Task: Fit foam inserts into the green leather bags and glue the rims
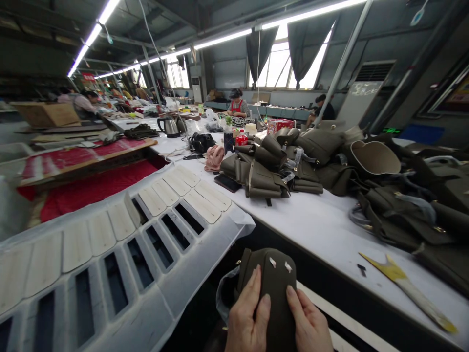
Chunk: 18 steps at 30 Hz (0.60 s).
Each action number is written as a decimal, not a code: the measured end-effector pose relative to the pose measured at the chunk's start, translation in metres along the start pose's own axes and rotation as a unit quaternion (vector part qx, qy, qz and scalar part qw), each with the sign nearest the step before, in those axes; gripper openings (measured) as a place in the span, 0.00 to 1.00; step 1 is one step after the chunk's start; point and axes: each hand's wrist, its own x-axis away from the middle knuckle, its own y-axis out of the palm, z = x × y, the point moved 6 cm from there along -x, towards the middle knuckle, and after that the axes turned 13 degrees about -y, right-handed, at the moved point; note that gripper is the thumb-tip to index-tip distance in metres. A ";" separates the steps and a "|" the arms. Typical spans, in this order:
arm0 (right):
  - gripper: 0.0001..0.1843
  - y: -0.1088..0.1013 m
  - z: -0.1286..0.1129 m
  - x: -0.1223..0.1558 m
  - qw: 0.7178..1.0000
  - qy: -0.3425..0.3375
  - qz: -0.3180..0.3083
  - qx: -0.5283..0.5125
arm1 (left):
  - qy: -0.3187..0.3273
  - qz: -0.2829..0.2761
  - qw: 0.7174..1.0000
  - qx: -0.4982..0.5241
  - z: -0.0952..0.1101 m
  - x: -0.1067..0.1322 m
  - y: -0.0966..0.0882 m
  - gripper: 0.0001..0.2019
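A dark olive handbag (pixel 273 283) is at the bottom middle, close to me, with two small white scraps near its top end. My left hand (pixel 246 315) lies along its left side, fingers and thumb pressed on the surface. From the right, my right hand (pixel 309 320) grips the edge, its thumb on top; the fingers underneath are hidden. Clear plastic wrap (pixel 224 293) shows at the left of the bag. Beyond it, a large pile of similar olive bags (pixel 269 171) covers the right side of the white table (pixel 315 215).
A yellow-and-white scissor-like tool (pixel 406 283) lies at the right beside a small black piece (pixel 361 270). To the left stands a slotted white rack (pixel 161 293) with pale panels (pixel 100 232). A phone (pixel 227 183), pink fan (pixel 214 157) and kettle (pixel 169 127) sit farther back. Other people work beyond.
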 end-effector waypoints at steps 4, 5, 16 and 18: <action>0.29 -0.002 -0.001 0.003 1.000 -0.001 -0.010 0.007 | 0.004 0.026 1.000 -0.008 0.003 -0.004 -0.005 0.21; 0.29 -0.002 -0.004 0.004 1.000 -0.013 -0.002 0.021 | 0.000 0.029 1.000 -0.001 0.005 -0.006 -0.006 0.20; 0.35 0.001 -0.008 0.024 0.992 -0.053 0.096 0.055 | -0.028 0.059 0.995 0.079 0.011 0.000 -0.005 0.13; 0.37 -0.001 -0.009 0.024 0.993 -0.060 0.095 0.047 | -0.040 0.049 0.993 0.094 0.008 0.000 -0.003 0.14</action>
